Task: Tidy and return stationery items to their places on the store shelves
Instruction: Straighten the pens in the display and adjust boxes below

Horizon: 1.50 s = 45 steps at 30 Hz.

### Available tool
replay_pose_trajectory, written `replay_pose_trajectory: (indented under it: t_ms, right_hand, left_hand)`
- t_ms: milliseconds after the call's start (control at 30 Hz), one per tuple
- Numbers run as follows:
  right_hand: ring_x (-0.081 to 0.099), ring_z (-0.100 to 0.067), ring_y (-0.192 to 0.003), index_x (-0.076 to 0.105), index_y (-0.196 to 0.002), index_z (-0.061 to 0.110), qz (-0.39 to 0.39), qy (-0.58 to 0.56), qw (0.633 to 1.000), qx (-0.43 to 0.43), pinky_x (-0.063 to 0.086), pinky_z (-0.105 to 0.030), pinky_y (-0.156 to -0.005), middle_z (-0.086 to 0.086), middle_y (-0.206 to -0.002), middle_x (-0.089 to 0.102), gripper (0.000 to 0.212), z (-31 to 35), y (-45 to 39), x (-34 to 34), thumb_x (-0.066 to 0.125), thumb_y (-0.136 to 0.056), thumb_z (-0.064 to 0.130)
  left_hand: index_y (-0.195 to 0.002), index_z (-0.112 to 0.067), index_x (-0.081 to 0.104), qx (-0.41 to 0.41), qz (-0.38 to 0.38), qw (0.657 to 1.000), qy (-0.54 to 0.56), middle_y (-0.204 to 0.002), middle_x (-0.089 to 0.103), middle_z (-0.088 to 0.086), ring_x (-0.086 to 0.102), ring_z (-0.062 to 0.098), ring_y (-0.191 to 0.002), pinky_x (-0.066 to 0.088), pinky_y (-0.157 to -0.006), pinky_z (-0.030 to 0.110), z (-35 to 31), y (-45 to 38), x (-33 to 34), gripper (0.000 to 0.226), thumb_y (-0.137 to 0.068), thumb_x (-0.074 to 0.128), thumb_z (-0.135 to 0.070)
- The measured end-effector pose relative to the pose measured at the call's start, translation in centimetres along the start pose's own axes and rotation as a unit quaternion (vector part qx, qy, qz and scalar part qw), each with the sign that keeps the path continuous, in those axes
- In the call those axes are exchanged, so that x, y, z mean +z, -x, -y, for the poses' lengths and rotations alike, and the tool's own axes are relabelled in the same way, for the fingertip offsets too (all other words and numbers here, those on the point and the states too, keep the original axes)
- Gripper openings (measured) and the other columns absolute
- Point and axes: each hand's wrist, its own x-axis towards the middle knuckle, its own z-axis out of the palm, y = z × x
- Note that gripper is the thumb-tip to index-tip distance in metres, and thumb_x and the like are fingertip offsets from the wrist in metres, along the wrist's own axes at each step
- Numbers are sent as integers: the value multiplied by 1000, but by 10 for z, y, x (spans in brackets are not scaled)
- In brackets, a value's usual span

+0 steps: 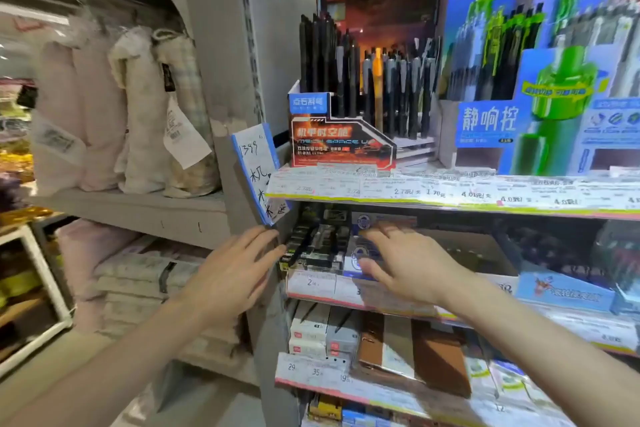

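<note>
Blue-and-white box on the middle shelf, directly beyond the right hand, fingers spread and released, hovering nearer than the left hand, likewise released beside the dark packs left of it.

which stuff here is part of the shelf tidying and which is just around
Job: left hand and right hand, both open; black pen boxes; blue-and-white boxes.
Just around: pale folded bedding rolls; handwritten blue-edged notepad; brown notebooks.

Bright even store light, soft shadows under shelves; overall motion blur, wide-angle bending at edges, price labels smeared
</note>
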Motion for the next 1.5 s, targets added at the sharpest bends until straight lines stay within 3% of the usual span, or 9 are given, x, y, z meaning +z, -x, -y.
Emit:
replay_pose_trajectory:
  t_ms: [133, 367, 500, 700, 800, 967, 1200, 1367, 1500]
  right_hand:
    - [59, -31, -115, 54, -134, 22, -37, -62, 997, 19, 49, -39, -90, -8, -127, 62, 41, 19, -20, 7, 39, -102, 43]
    - [60, -33, -98, 63, -105, 15, -7, -94, 986, 135, 50, -36, -80, -11, -108, 62, 24, 46, -77, 28, 50, -95, 32]
    - [60, -36, -105, 63, -110, 14, 37, -70, 976, 202, 54, -41, -87, -16, -115, 62, 34, 58, -99, 38, 54, -89, 40]
    - [58, -40, -112, 57, -121, 12, 47, -42, 962, 264, 53, -47, -91, -18, -122, 60, 39, 73, -109, 43, 60, -90, 34]
    - [62, -34, -103, 59, -118, 10, 39, -52, 962, 267, 53, -39, -79, -16, -113, 64, 30, 79, -107, 38, 60, -92, 25]
    - [66, -34, -92, 65, -109, 10, -21, -39, 970, 241, 58, -40, -75, -13, -104, 68, 22, 89, -89, 30, 59, -89, 13]
    - [58, -25, -111, 61, -127, 26, -89, -50, 970, 219, 53, -39, -82, -1, -119, 66, 32, 88, -49, 35, 54, -96, 21]
    - [56, -23, -106, 63, -124, 25, -113, -106, 972, 177, 51, -40, -82, 0, -110, 66, 28, 79, -7, 27, 56, -97, 24]
    - [58, -17, -100, 64, -126, 24, -134, -132, 972, 138, 47, -31, -84, 5, -107, 66, 30, 66, 21, 11, 59, -96, 24]
  left_hand:
    - [-127, -17, 61, 36, 3, 999, -5, -131, 59, 10, 49, 29, -123, 49, -94, 42, 14, -4, 12, 58, -71, 75, -28]
    - [-117, -10, 65, 84, -79, 993, 3, -125, 61, 11, 43, 30, -122, 36, -95, 42, 27, -5, 29, 50, -70, 71, -25]
    - [-112, -9, 68, 96, -107, 990, 3, -125, 61, 12, 41, 29, -124, 34, -97, 42, 31, -2, 34, 42, -74, 63, -26]
    - [-114, -8, 67, 97, -88, 991, 30, -130, 60, 12, 41, 29, -127, 32, -100, 43, 37, 1, 38, 47, -71, 72, -28]
    - [-117, -10, 66, 99, -80, 991, 40, -134, 58, 11, 41, 29, -129, 31, -102, 43, 40, 3, 40, 47, -74, 70, -28]
    - [-118, -12, 66, 88, -75, 991, 63, -137, 56, 9, 42, 27, -131, 36, -103, 44, 40, 4, 43, 44, -78, 67, -29]
    - [-124, -17, 61, 65, -87, 985, 137, -140, 53, 6, 42, 26, -134, 42, -103, 43, 37, 6, 49, 42, -83, 62, -25]
    - [-127, -17, 58, 38, -113, 976, 181, -139, 52, 4, 44, 25, -133, 44, -104, 42, 32, 11, 43, 38, -91, 51, -28]
    - [-125, -15, 61, 1, -154, 960, 235, -132, 57, 2, 51, 21, -123, 50, -92, 39, 32, 10, 22, 37, -93, 50, -29]
